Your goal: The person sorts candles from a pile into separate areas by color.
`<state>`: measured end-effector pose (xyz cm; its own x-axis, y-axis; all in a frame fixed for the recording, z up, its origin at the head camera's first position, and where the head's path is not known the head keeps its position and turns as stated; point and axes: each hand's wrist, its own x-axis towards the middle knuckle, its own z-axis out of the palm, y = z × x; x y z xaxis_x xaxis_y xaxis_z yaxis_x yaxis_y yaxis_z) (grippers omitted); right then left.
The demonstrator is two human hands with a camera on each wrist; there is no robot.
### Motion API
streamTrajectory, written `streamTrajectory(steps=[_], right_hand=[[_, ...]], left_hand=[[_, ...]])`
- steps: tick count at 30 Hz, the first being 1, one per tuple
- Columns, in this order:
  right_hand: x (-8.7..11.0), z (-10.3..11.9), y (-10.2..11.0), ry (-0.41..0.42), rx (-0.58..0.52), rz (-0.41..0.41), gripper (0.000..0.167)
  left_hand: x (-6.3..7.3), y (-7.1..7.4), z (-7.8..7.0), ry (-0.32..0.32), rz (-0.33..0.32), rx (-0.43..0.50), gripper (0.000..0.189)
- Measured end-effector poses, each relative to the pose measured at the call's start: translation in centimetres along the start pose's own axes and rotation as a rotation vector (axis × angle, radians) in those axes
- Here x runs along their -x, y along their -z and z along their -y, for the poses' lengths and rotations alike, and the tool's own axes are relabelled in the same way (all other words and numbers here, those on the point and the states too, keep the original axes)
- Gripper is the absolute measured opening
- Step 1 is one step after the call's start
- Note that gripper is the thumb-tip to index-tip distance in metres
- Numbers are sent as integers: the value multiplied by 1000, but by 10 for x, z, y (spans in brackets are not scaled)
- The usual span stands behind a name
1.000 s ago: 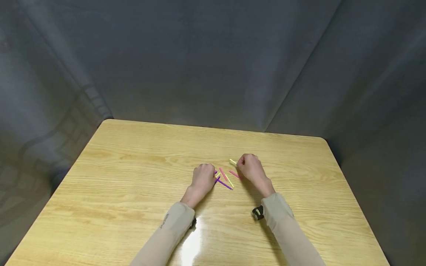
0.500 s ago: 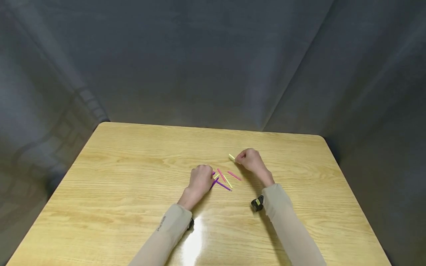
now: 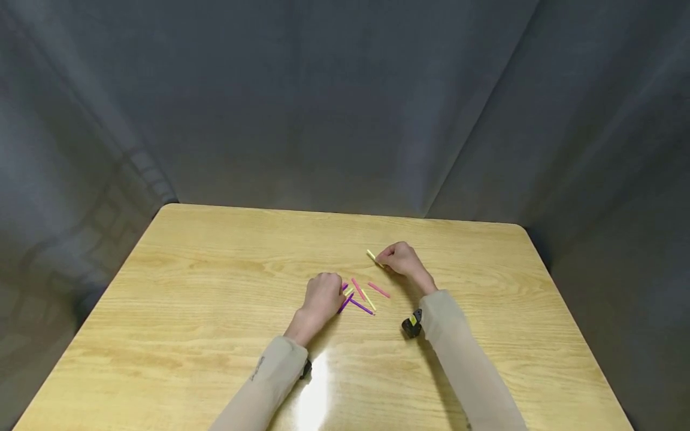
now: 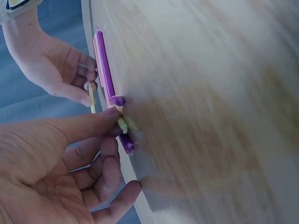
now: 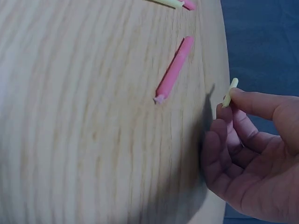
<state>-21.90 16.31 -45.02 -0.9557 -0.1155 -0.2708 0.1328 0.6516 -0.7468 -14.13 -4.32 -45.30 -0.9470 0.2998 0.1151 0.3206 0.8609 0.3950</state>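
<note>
My right hand (image 3: 403, 261) pinches a thin pale yellow stick (image 5: 231, 93) between thumb and forefinger, beyond the small pile of coloured sticks. Its other fingers are loosely curled. At the pile's left end is my left hand (image 3: 322, 296); its thumb and forefinger pinch a second yellow stick (image 4: 122, 125), whose end pokes out between them. Purple sticks (image 3: 362, 307) lie right beside those fingertips. A pink stick (image 5: 174, 69) with a pinched end lies apart, nearest my right hand. Another pink stick (image 3: 358, 288) and a yellow stick (image 3: 369, 299) lie in the middle.
The wooden table (image 3: 215, 287) carries all the sticks. Dark grey curtains (image 3: 302, 108) hang behind it and at both sides. Each wrist wears a small black camera, such as the right one (image 3: 412, 324).
My right hand has moved away from the pile with its yellow stick, uncovering the whole pink stick beside it. My left hand has stayed at the pile. The head view has tilted slightly.
</note>
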Motion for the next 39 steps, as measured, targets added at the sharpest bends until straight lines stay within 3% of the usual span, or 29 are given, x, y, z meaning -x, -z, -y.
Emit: streamTrajectory(steps=[5,13,24,32,39], right_hand=[[-9,-5,-4,-20,-37,-14,14],[-16,-4,-1,16,-184,-52,16],[-25,-4,-2,-62,-151,-81,14],[-29,0,-2,-59,-137,-80,14],[-36,-3,-3,-32,-46,-96,15]], left_hand=[[1,-3,1,-3,-5,11,42],[0,-3,2,-21,-36,13,46],[0,-4,1,2,24,48,47],[1,-3,3,6,34,81,45],[1,-3,4,-3,29,89,43]])
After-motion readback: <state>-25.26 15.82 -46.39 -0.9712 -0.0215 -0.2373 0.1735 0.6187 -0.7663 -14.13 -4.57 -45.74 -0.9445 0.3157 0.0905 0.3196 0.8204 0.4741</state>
